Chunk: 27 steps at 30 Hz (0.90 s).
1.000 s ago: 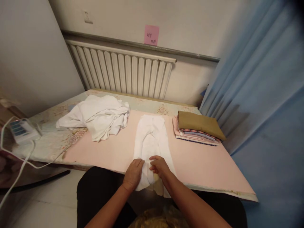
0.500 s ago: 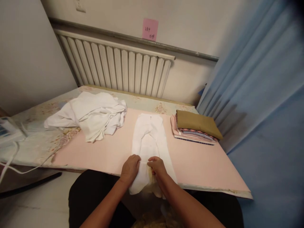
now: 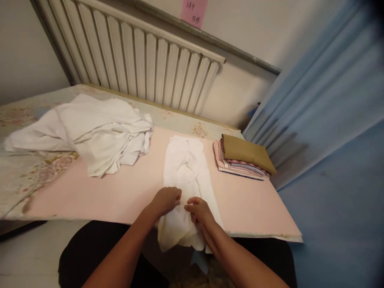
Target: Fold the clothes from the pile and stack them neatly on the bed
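Observation:
A pair of small white trousers (image 3: 183,176) lies lengthwise in front of me, waist end away from me, with the leg ends hanging over the table's near edge. My left hand (image 3: 168,199) is closed over the left-hand leg, fingers curled down at the cloth. Just to its right, my right hand (image 3: 199,209) pinches at the fabric with thumb and forefinger, the other fingers folded in. The exact grip of the left fingertips is partly hidden. Both hands are close together about halfway down the legs.
A loose heap of white clothes (image 3: 99,128) lies at the left on a pink sheet (image 3: 102,196) and a floral cover (image 3: 57,168). Folded clothes (image 3: 247,154) are stacked at the right, beside a blue curtain (image 3: 330,120). Behind the table stands a radiator (image 3: 144,66).
My left hand has shifted slightly up and inward, toward my right hand, and the left trouser leg end has bunched and moved. The view has tilted down and come closer.

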Tool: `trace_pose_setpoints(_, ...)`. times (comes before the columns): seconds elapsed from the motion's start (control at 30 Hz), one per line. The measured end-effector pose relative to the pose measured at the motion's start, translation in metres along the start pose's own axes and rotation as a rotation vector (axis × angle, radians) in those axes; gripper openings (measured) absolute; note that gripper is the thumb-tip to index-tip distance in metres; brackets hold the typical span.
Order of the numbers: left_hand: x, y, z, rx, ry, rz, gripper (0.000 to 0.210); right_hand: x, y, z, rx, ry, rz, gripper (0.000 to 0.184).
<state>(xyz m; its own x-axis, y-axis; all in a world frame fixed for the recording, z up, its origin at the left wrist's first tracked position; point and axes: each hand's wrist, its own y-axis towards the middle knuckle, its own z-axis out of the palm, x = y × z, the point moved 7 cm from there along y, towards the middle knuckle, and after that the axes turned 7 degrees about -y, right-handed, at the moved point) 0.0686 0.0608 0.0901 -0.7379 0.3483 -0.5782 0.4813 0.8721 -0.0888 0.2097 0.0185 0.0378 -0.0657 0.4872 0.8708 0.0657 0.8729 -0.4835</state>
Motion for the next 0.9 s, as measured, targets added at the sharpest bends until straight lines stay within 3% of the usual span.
trace_pose_setpoints(0.2, 0.011, 0.016, -0.006, -0.003, -0.093, 0.034, 0.003, -0.002, -0.002, 0.0, -0.003, 0.023, 0.019, 0.03)
trace_pose_setpoints(0.43, 0.016, 0.006, -0.004, -0.057, -0.176, 0.077, 0.004, 0.002, -0.005, 0.002, 0.01, 0.028, 0.055, 0.028)
trace_pose_setpoints(0.9, 0.02, 0.009, -0.004, -0.065, -0.227, 0.081, 0.004, 0.002, -0.005, 0.002, 0.033, 0.05, 0.068, 0.03)
